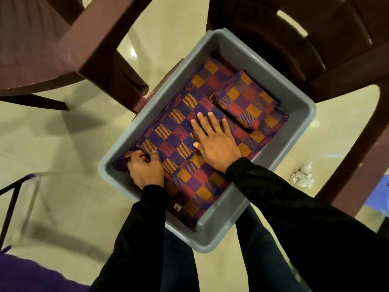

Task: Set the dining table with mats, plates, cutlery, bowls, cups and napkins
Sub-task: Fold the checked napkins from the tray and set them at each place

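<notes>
In the grey tub [299, 114], the left hand [145, 169] pinches the checked mat's [179, 144] corner; the right hand [216, 140] presses flat.

A grey plastic tub [299, 114] holds checked mats [181, 148] in purple, red and orange squares, some finely striped; a smaller folded cloth [246, 100] repeats the check. Black sleeves [273, 186], dark brown plastic chairs [336, 60], a cream tiled floor [52, 144], crumpled white paper [303, 175].

Grey tub [299, 114] of checked mats [179, 144]; left hand [145, 168] gripping edge, right hand [214, 140] flat atop.
</notes>
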